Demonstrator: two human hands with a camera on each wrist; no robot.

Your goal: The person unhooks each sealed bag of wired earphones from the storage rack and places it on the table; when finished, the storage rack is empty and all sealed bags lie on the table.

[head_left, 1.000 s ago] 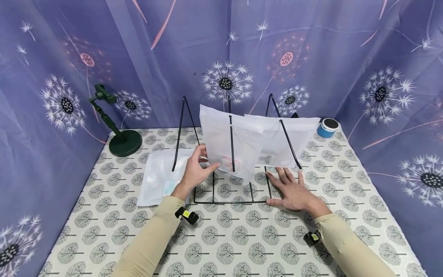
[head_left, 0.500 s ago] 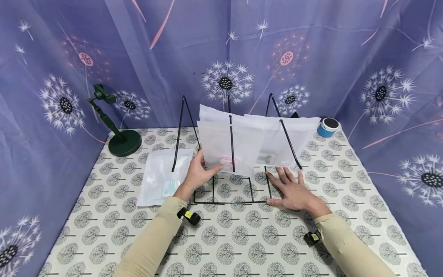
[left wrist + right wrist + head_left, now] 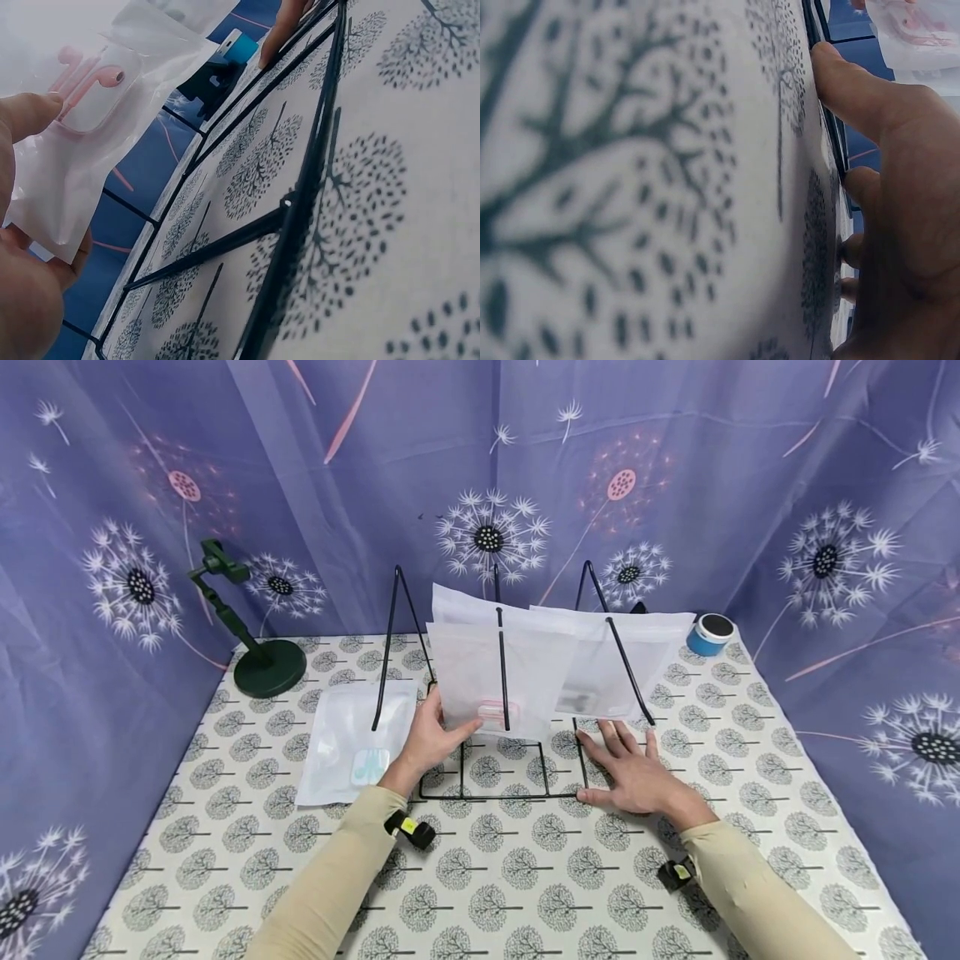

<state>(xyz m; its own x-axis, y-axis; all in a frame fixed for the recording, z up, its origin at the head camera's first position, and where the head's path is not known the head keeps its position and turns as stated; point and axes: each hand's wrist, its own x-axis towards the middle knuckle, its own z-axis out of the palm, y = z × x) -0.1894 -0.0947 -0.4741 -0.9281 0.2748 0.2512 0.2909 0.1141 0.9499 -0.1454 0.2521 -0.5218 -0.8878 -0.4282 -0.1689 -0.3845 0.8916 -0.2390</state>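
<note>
The left hand (image 3: 435,731) pinches the lower left part of the front white pouch (image 3: 468,668), thumb across its face and fingers behind, so the grip is narrow and holding. That pouch hangs on the middle prong of a black wire rack (image 3: 487,797), the rod running down over its front. Pink earphones (image 3: 110,76) show through it low down, just beside the thumb tip in the left wrist view. A second white edge rises behind the pouch's top; it looks like another pouch, though most of it is hidden.

The right hand (image 3: 630,772) grasps nothing: it lies palm down with fingers spread wide on the tree-print tablecloth (image 3: 517,877), thumb tip at the near right corner of the rack's base.

To the right, another hanging pouch (image 3: 588,652) is on the right prong, partly overlapped by the front one. To the left of the rack, a flat pouch (image 3: 341,727) lies on the cloth with teal earphones (image 3: 370,767) at its near end.

At the far left stands a dark green stand (image 3: 270,668); at the far right sits a blue-and-white round container (image 3: 707,641). Behind everything is a purple dandelion-print curtain (image 3: 337,510).
</note>
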